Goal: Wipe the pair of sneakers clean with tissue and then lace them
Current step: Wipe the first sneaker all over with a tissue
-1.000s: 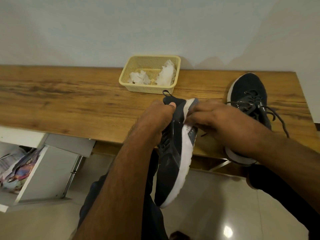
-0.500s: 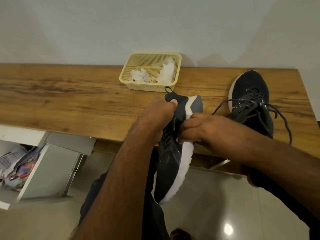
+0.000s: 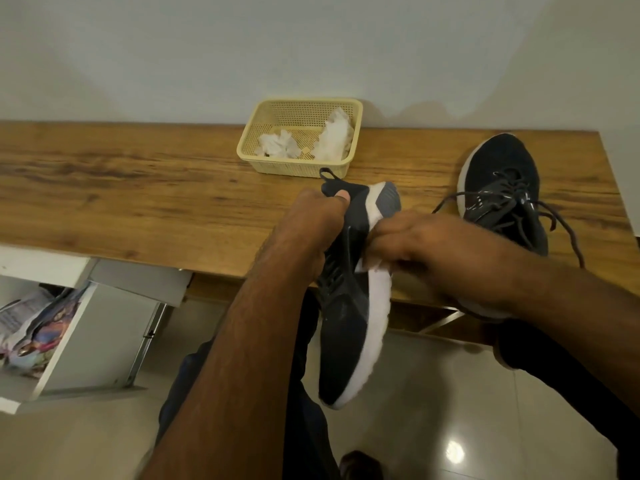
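Gripping dark sneaker [image 3: 349, 306] in left hand [image 3: 308, 230], right hand [image 3: 426, 244] pinching tissue [image 3: 370, 263], wooden table [image 3: 138, 202], white wall [image 3: 311, 46].

Two dark sneakers [image 3: 349, 306] [image 3: 502, 188], one yellow basket [image 3: 273, 164], two crumpled tissues [image 3: 277, 145] [image 3: 334, 138], two hands [image 3: 304, 230] [image 3: 426, 244]

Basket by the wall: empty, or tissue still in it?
Not empty. Two crumpled white tissues lie inside the basket, one left, one right.

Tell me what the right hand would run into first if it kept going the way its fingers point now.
The right hand points leftward at the held sneaker; its fingers already press a bit of tissue against the white sole. Beyond that, probably the left hand, though depth is unclear.
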